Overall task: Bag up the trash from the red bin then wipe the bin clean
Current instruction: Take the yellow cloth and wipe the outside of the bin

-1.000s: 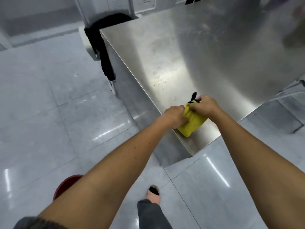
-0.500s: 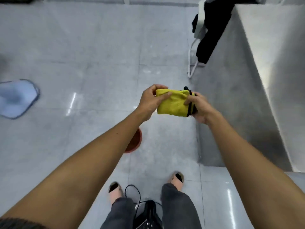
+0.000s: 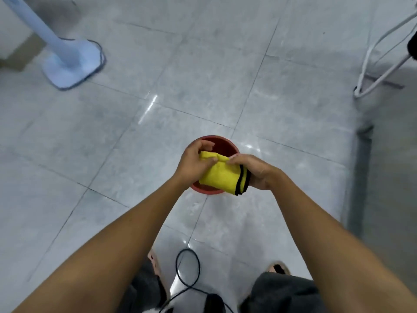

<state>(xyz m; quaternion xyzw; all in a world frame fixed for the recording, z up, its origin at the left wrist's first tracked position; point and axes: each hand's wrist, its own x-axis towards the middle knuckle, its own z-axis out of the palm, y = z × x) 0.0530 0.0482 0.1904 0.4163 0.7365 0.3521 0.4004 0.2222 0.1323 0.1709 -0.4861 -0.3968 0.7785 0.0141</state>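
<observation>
A folded yellow cloth [image 3: 222, 177] with a black edge is held between both hands in the middle of the head view. My left hand [image 3: 195, 163] pinches its upper left corner. Gripping the black-edged right end is my right hand [image 3: 255, 171]. Directly beneath the hands stands the red bin [image 3: 222, 144] on the grey tiled floor; the hands and cloth hide most of it, and what its inside holds is not visible.
A pale blue fan stand [image 3: 72, 62] sits on the floor at the upper left. White metal legs [image 3: 370, 64] of a chair or rack stand at the upper right. A black cord [image 3: 188, 274] loops near my feet [image 3: 278, 267].
The view turned away from the steel table and down to the floor. Both hands carried the yellow cloth from the table edge to above the red bin.
</observation>
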